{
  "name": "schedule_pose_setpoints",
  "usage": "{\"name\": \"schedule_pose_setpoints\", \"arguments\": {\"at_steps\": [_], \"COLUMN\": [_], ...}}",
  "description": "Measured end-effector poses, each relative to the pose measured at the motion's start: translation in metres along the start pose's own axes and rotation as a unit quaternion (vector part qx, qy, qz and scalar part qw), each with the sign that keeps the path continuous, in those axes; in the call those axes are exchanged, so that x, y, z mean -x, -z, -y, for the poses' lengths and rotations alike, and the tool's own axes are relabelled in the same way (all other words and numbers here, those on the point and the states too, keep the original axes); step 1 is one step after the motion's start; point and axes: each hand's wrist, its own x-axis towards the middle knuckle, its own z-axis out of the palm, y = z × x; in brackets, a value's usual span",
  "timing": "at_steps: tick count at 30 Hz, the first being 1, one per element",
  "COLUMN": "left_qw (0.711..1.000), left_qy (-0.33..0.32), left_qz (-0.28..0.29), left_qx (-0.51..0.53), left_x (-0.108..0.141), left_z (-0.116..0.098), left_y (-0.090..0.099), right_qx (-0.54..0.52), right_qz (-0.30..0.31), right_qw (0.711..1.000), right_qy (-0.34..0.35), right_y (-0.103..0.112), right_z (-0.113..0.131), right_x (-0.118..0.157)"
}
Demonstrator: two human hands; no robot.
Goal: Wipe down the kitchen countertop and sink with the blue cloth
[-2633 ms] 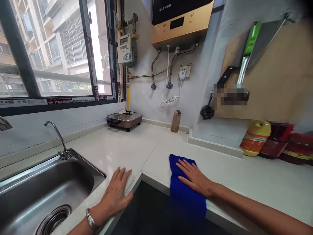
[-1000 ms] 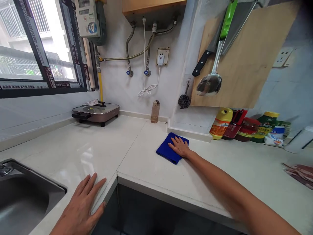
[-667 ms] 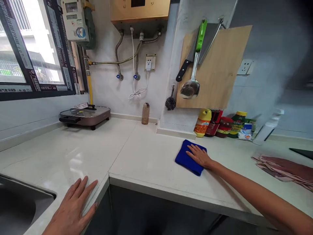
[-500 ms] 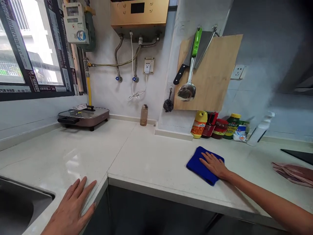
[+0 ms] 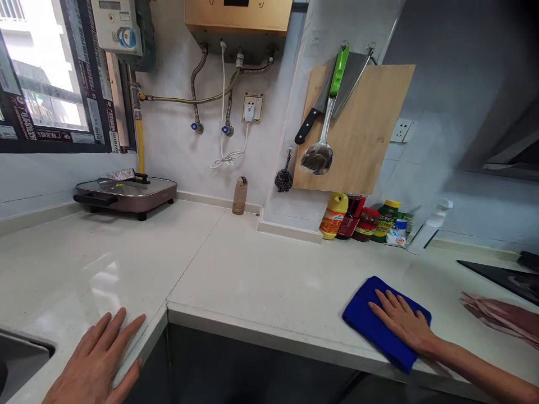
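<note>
Both hands lie palm down: the left hand [image 5: 95, 359] spreads its fingers wide on the pale surface [image 5: 269, 280] at the inner corner, thumb at the edge, while the right hand [image 5: 402, 324] rests flat and open on the blue cloth [image 5: 364, 314], fingers slightly apart. Deep blue and soft-looking, the cloth lies roughly four-sided and turned at an angle, at four o'clock in the view. Its nearest corner reaches the surface's front edge; the right hand hides part of it.

At the left hand's nine o'clock, nearby, is the corner of a metal sink [image 5: 21, 362].

From the blue cloth, a crumpled pinkish-brown cloth [image 5: 501, 317] lies near at three o'clock, with a dark flat panel [image 5: 503, 280] beyond it at two. At one o'clock stands a tilted-looking white bottle [image 5: 427, 230]. Towards eleven, against the wall, come a white-and-blue packet [image 5: 397, 232], a green bottle [image 5: 385, 221], a red-lidded jar [image 5: 366, 224], a dark red container [image 5: 351, 217] and a yellow bottle [image 5: 334, 216].

Farther back, at ten o'clock from the cloth, a brownish drinking bottle [image 5: 240, 196] stands upright. An electric pan [image 5: 130, 196] with a glass lid sits well apart, at one o'clock from the left hand. On the wall hang a wooden board [image 5: 362, 146], a green-handled spatula [image 5: 324, 140] and a black-handled knife [image 5: 309, 124].
</note>
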Motion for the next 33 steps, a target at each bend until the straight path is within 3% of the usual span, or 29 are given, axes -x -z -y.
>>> {"name": "schedule_pose_setpoints", "arguments": {"at_steps": [3, 5, 13, 17, 22, 28, 31, 33], "left_qw": [0.999, 0.997, 0.993, 0.995, 0.999, 0.993, 0.994, 0.996], "left_qy": [-0.026, -0.043, -0.067, -0.054, 0.002, 0.044, 0.051, 0.021], "left_qz": [-0.016, -0.034, -0.068, -0.055, 0.02, 0.107, 0.088, 0.053], "left_qx": [-0.037, -0.054, -0.07, -0.067, -0.045, 0.015, 0.049, 0.068], "left_x": [-0.002, -0.004, -0.007, -0.006, -0.005, -0.01, -0.012, -0.014], "left_z": [-0.003, -0.007, -0.023, -0.026, -0.037, -0.049, -0.053, -0.057], "left_y": [0.001, 0.005, 0.02, 0.017, 0.03, 0.045, 0.049, 0.054], "right_qx": [0.004, 0.005, -0.015, -0.035, -0.058, -0.088, -0.093, -0.095], "right_qz": [0.056, 0.091, 0.103, 0.132, 0.156, 0.162, 0.163, 0.161], "right_qw": [0.997, 0.994, 0.988, 0.977, 0.978, 0.974, 0.97, 0.969], "right_qy": [-0.062, -0.066, 0.117, 0.163, 0.127, 0.133, 0.152, 0.158], "right_y": [0.005, 0.004, -0.002, -0.002, 0.001, 0.013, 0.021, 0.028], "right_z": [0.04, 0.073, 0.243, 0.315, 0.398, 0.508, 0.557, 0.584], "right_x": [-0.027, -0.05, -0.135, -0.182, -0.229, -0.233, -0.218, -0.202]}}
